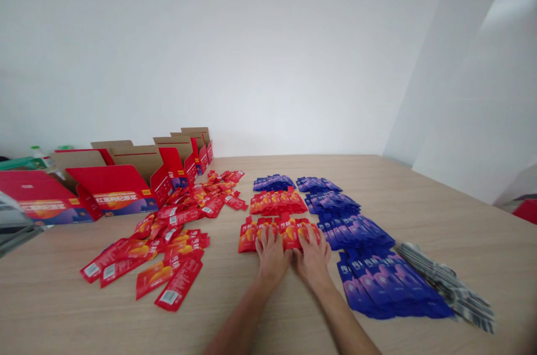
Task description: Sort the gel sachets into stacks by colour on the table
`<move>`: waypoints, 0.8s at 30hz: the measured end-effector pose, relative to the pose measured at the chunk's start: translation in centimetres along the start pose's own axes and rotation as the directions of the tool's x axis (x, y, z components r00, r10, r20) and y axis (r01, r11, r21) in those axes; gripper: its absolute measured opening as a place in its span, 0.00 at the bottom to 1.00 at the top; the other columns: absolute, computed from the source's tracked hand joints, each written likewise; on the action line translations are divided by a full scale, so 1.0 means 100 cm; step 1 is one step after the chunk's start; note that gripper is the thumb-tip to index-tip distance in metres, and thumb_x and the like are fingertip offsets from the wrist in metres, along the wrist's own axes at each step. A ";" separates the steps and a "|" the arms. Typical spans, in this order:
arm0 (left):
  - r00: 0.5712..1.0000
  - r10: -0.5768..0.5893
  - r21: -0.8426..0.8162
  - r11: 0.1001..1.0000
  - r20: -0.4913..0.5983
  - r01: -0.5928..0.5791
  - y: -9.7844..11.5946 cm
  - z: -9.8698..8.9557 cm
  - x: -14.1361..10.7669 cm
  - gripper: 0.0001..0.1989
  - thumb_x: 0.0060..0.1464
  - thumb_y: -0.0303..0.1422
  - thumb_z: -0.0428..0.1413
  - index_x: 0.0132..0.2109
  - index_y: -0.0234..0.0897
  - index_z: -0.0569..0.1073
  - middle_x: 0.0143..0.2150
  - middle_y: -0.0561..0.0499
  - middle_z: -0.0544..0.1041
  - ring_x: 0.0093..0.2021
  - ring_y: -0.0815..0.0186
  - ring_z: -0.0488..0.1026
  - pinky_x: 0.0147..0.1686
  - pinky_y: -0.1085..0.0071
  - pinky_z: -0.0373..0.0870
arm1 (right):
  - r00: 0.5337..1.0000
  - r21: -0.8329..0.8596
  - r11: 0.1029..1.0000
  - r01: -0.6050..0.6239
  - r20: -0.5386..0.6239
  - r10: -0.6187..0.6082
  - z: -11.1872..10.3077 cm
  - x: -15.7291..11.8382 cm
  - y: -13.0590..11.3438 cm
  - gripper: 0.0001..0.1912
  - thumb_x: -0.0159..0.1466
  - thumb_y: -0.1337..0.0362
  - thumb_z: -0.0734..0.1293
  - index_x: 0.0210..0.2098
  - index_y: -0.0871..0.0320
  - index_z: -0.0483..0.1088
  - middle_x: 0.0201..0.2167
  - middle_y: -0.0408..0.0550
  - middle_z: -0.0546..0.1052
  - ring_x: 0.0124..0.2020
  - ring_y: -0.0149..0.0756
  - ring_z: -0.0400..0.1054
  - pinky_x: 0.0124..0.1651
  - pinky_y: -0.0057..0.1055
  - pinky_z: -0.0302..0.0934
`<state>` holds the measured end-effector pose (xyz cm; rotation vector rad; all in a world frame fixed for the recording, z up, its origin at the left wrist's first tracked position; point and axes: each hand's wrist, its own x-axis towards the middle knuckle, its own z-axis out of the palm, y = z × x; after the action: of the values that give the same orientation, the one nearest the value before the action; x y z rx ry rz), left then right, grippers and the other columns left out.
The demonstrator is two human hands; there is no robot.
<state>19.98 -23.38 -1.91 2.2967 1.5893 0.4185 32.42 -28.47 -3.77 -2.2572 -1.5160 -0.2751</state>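
A row of red drink pouches (289,233) with orange fruit prints lies at the middle of the table, overlapping side by side. My left hand (271,251) rests on its left-centre part, fingers stretched forward and apart. Beside it my right hand (312,254) lies on the right end, fingers also spread, with the thumbs close together. Parts of the pouches are hidden under both hands. Just behind is a second row of red pouches (279,202). To the right, fanned purple pouches (388,282) lie in several groups.
Loose red pouches (180,282) are scattered at left, some with barcodes up. Open red cartons (121,190) stand in a line along the left side. A striped cloth-like bundle (448,282) lies at right beside the purple pouches. A white wall (293,64) rises behind the table.
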 end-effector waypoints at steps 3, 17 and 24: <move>1.000 0.006 0.019 1.000 -0.002 -0.006 0.000 0.002 0.002 0.30 0.57 0.44 0.49 0.64 0.38 0.66 0.73 0.44 0.50 0.73 0.47 0.38 0.68 0.46 0.35 | 1.000 -0.009 1.000 -0.017 0.006 0.017 0.005 0.001 0.001 0.23 0.66 0.58 0.58 0.59 0.49 0.68 0.70 0.46 0.54 0.70 0.55 0.37 0.64 0.53 0.39; 0.999 0.040 0.080 0.996 -0.029 -0.038 0.003 0.004 0.002 0.29 0.58 0.45 0.48 0.64 0.39 0.66 0.72 0.43 0.52 0.73 0.47 0.39 0.68 0.45 0.35 | 0.998 -0.026 0.999 -0.046 0.048 0.047 -0.001 0.001 0.000 0.25 0.65 0.58 0.58 0.62 0.48 0.65 0.71 0.44 0.51 0.69 0.56 0.41 0.62 0.53 0.43; 0.997 0.054 0.099 0.994 -0.057 -0.049 0.003 0.008 0.001 0.29 0.60 0.45 0.47 0.64 0.39 0.66 0.72 0.43 0.52 0.72 0.47 0.40 0.67 0.44 0.35 | 0.999 -0.029 0.999 -0.032 0.039 0.033 -0.002 0.000 -0.001 0.25 0.65 0.60 0.58 0.61 0.49 0.66 0.71 0.47 0.51 0.68 0.58 0.42 0.62 0.55 0.43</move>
<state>20.57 -23.49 -2.51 2.4240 1.6149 0.4345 32.35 -28.52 -3.52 -2.3195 -1.5030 -0.2455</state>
